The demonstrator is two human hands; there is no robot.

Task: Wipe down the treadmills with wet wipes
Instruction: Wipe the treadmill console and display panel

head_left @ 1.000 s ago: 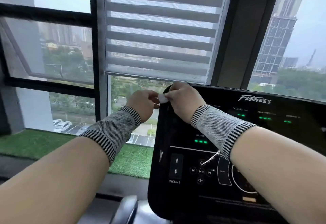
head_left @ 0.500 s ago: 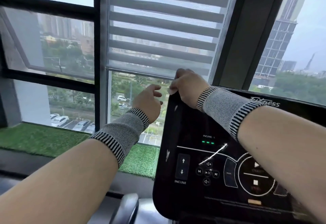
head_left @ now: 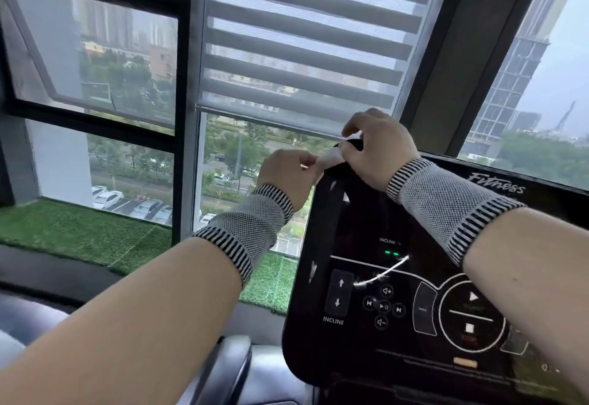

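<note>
A black treadmill console [head_left: 366, 213] with lit buttons and an INCLINE label fills the lower right. A small white wet wipe [head_left: 330, 159] lies over the console's top left corner. My left hand [head_left: 287, 175] pinches the wipe's left end, just off the corner. My right hand [head_left: 376, 146] grips the wipe's right end, fingers curled over the console's top edge. Both wrists wear grey knitted cuffs with striped borders.
A window with a half-lowered striped blind [head_left: 302, 38] stands right behind the console. A sill covered in green artificial turf [head_left: 79, 232] runs along the left. A grey handrail [head_left: 229, 369] of the treadmill shows at the bottom centre.
Half a second ago my left hand hung open beside the console; now it has come back right and pinches the wipe. My right hand stayed on the top left corner.
</note>
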